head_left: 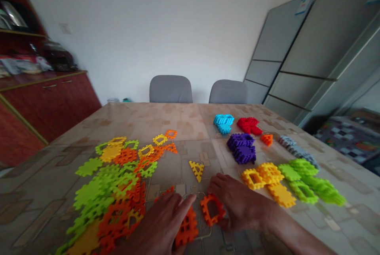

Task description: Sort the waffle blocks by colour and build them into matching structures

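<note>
My right hand [230, 199] is closed on an orange open-centred square tile [204, 210], its fingers at the far edge and the thumb at the near edge. Just left of it, my left hand [162, 221] curls around an orange lattice tile [189, 227], index finger stretched along the top; part of that tile is hidden by the hand. More orange pieces show behind the left knuckles. A yellow triangular tile [197, 170] lies alone beyond both hands. To the left spreads a loose heap of green tiles [102, 182], orange tiles [115, 217] and yellow tiles [111, 153].
Sorted stacks stand on the right: light-blue [223, 122], red [249, 125], purple [242, 148], yellow [270, 172], green [308, 180] and grey pieces [297, 150], with small orange triangles [266, 139]. Two grey chairs [170, 89] stand beyond the patterned table [190, 118].
</note>
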A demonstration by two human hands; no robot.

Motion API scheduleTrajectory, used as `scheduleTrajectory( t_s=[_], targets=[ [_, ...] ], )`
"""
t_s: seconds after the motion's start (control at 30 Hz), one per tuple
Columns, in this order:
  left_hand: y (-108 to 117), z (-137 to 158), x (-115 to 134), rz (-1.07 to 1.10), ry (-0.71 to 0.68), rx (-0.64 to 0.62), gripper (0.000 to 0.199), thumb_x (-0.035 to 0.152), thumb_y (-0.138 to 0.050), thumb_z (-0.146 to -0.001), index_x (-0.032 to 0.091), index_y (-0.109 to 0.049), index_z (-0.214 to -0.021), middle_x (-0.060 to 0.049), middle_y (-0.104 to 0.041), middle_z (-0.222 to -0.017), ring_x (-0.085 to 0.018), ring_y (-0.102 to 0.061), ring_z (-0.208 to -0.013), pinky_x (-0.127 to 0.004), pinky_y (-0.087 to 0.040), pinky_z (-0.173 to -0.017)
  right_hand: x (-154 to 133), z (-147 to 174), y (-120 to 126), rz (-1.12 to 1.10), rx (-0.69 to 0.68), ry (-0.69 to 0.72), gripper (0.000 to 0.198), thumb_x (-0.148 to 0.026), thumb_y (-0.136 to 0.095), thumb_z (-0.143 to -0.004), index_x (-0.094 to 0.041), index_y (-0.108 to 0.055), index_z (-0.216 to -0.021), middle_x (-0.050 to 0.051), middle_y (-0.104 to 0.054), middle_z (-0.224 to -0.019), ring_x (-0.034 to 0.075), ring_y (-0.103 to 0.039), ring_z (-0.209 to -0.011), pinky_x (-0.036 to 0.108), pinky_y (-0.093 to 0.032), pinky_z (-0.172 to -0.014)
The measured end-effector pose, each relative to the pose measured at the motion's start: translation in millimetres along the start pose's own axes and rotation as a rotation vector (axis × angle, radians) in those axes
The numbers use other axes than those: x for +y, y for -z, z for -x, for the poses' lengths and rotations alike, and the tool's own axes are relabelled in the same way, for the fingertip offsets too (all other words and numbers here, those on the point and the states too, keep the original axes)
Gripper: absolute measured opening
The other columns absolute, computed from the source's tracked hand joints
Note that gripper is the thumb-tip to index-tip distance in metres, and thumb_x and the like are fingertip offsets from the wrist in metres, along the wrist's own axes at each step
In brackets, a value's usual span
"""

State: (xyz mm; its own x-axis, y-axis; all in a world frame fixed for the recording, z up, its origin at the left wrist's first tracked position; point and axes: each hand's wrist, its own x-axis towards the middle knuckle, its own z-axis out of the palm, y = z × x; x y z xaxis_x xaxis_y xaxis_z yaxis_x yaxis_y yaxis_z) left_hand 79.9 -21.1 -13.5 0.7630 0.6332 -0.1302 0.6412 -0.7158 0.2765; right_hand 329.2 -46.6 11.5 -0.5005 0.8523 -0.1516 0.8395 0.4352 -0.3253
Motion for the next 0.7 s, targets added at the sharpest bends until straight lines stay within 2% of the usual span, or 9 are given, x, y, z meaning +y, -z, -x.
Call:
scheduleTrajectory(
  t_s=[0.1, 0.17, 0.3, 0.4, 0.47, 0.53, 0.6, 0.7],
  targets=[
    [-4.0, -1.9, -9.0, 0.031, -0.017, 0.055, 0.086, 0.023, -0.067, -0.068, 0.029, -0.041, -0.150, -0.011, -0.060, -0.137, -0.037, -0.053, -0.128, -0.047, -0.045, -0.110, 0.9, -2.0, 4.5, 0.053, -0.030, 0.069, 0.050, -0.035, -0.081, -0.060, -0.014, -0.065, -0.103, 0.011, -0.064, -0.104, 0.028, -0.057, -0.096, 0.041, -0.048, -0.090],
    [-3.2, -3.2, -14.7, 0.072, -0.021, 0.077, 0.088, 0.024, -0.067, -0.068, 0.032, -0.038, -0.151, -0.009, -0.058, -0.141, -0.035, -0.053, -0.130, -0.046, -0.045, -0.110, 2.5, 3.1, 15.2, 0.041, -0.003, 0.081, 0.048, -0.034, -0.080, -0.062, -0.015, -0.064, -0.103, 0.010, -0.064, -0.105, 0.027, -0.058, -0.096, 0.039, -0.048, -0.088],
    [6.4, -7.9, -18.9, 0.140, -0.028, 0.084, 0.092, 0.021, -0.066, -0.066, 0.038, -0.033, -0.151, -0.004, -0.056, -0.143, -0.031, -0.054, -0.129, -0.044, -0.047, -0.109, 22.0, 30.3, 55.0, -0.016, 0.149, -0.018, 0.035, -0.027, -0.072, -0.069, -0.018, -0.064, -0.102, 0.008, -0.063, -0.104, 0.025, -0.059, -0.097, 0.036, -0.049, -0.085],
    [15.2, -13.9, -16.9, 0.156, -0.052, 0.102, 0.091, 0.022, -0.067, -0.067, 0.040, -0.032, -0.150, -0.004, -0.056, -0.143, -0.031, -0.056, -0.128, -0.044, -0.048, -0.108, 64.6, 54.9, 91.2, 0.093, 0.293, -0.172, 0.049, -0.026, -0.070, -0.072, -0.016, -0.059, -0.119, 0.013, -0.062, -0.119, 0.028, -0.058, -0.107, 0.041, -0.046, -0.094],
    [19.0, -18.3, -16.0, 0.159, -0.064, 0.115, 0.091, 0.023, -0.067, -0.068, 0.041, -0.032, -0.150, -0.003, -0.056, -0.143, -0.031, -0.057, -0.127, -0.044, -0.049, -0.107, 104.1, 66.6, 111.0, 0.172, 0.365, -0.300, 0.043, -0.029, -0.066, -0.078, -0.017, -0.060, -0.118, 0.012, -0.064, -0.114, 0.027, -0.060, -0.103, 0.039, -0.047, -0.092],
    [19.9, -22.1, -17.7, 0.156, -0.080, 0.128, 0.092, 0.024, -0.068, -0.068, 0.043, -0.032, -0.150, -0.002, -0.057, -0.143, -0.030, -0.058, -0.126, -0.042, -0.050, -0.106, 144.9, 72.4, 123.8, 0.268, 0.311, -0.415, 0.036, -0.031, -0.064, -0.080, -0.019, -0.064, -0.114, 0.011, -0.066, -0.113, 0.026, -0.060, -0.104, 0.036, -0.046, -0.094],
    [17.5, -24.7, -23.4, 0.147, -0.101, 0.139, 0.096, 0.023, -0.069, -0.066, 0.043, -0.031, -0.151, -0.001, -0.057, -0.143, -0.031, -0.059, -0.126, -0.041, -0.049, -0.107, 180.1, 72.7, 128.8, 0.301, 0.298, -0.485, 0.035, -0.033, -0.065, -0.079, -0.015, -0.066, -0.110, 0.015, -0.066, -0.112, 0.028, -0.061, -0.103, 0.037, -0.047, -0.092],
    [10.6, -26.6, -37.4, 0.123, -0.104, 0.133, 0.100, 0.021, -0.070, -0.064, 0.043, -0.029, -0.152, -0.001, -0.054, -0.147, -0.033, -0.057, -0.127, -0.041, -0.049, -0.106, 214.8, 69.0, 126.2, 0.332, 0.276, -0.537, 0.039, -0.032, -0.071, -0.074, -0.015, -0.067, -0.109, 0.016, -0.067, -0.111, 0.032, -0.061, -0.105, 0.041, -0.046, -0.093]
  ],
)
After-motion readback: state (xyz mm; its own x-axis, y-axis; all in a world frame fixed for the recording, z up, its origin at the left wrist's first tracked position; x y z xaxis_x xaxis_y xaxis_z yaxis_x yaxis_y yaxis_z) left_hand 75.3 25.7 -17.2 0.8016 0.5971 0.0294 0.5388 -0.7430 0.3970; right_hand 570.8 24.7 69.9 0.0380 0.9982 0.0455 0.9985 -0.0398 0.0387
